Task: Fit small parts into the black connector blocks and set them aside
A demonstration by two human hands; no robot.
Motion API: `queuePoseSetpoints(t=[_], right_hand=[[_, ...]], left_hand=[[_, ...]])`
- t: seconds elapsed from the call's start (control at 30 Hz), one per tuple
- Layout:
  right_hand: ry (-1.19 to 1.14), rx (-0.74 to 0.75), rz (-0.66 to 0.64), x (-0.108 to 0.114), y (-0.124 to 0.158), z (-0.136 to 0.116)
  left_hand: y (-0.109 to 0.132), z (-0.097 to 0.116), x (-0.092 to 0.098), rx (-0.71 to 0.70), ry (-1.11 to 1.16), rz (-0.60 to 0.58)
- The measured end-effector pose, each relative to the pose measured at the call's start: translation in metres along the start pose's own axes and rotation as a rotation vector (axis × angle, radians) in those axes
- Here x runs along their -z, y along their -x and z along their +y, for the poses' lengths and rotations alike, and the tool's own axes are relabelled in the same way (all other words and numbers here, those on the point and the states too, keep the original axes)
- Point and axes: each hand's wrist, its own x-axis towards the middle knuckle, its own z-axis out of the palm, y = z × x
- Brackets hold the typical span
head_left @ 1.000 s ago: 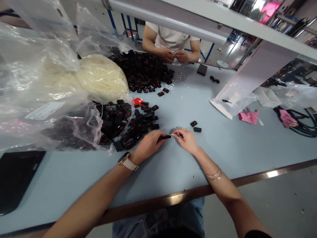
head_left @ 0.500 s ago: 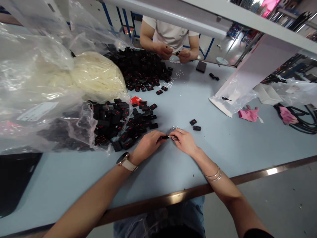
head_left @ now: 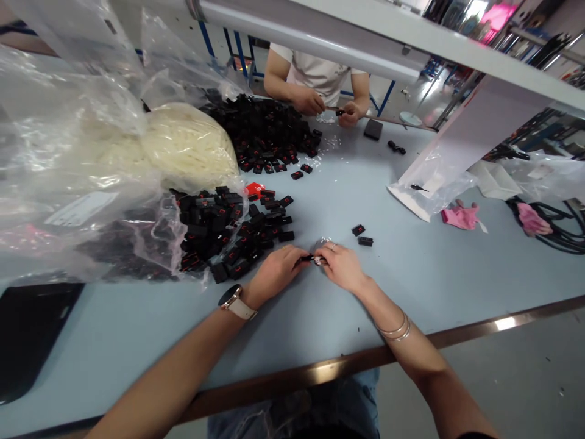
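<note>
My left hand (head_left: 282, 268) is closed on a small black plastic part (head_left: 308, 258), pinched between thumb and fingers just above the table. Facing it, my right hand (head_left: 342, 266) is closed, its fingertips meeting the end of that part. A small pale, shiny object (head_left: 319, 260) shows at the right fingertips; it is too small and too covered to name. Several tiny white pieces (head_left: 325, 239) lie just beyond the right fingers. Two black plastic parts, one with a red mark (head_left: 358, 230) and one ridged (head_left: 365, 241), rest to the right of that hand.
Left of my hands, black parts (head_left: 256, 235) spill from a clear plastic bag (head_left: 123, 210). Behind lie a bag of cream-coloured pieces (head_left: 187, 143) and another black heap (head_left: 269, 131). Across the table (head_left: 292, 329), a co-worker's hands (head_left: 308, 100) hold small items. A pink glove (head_left: 460, 215) lies right.
My hands stay together at nearly the same spot, and more of the pale object shows at my right fingertips. The co-worker's hands have shifted a little. The whole view has moved slightly.
</note>
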Motion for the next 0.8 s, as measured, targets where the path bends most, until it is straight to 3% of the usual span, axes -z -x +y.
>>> queuePoseSetpoints(t=[0.3,0.5,0.63,0.8], right_hand=[[0.138,-0.039,-0.047,0.006,0.002,-0.016],[0.051,-0.008,0.071,-0.013,0.002,-0.003],[0.044,0.015,0.186,-0.022,0.004,0.004],[0.071,0.029,0.193,-0.026,0.004,0.003]], left_hand=[[0.000,0.003,0.001,-0.087,-0.045,0.002],[-0.001,-0.003,-0.002,0.100,0.057,0.044],[-0.004,-0.004,-0.001,0.228,0.128,0.012],[-0.004,-0.004,0.000,0.268,0.136,-0.011]])
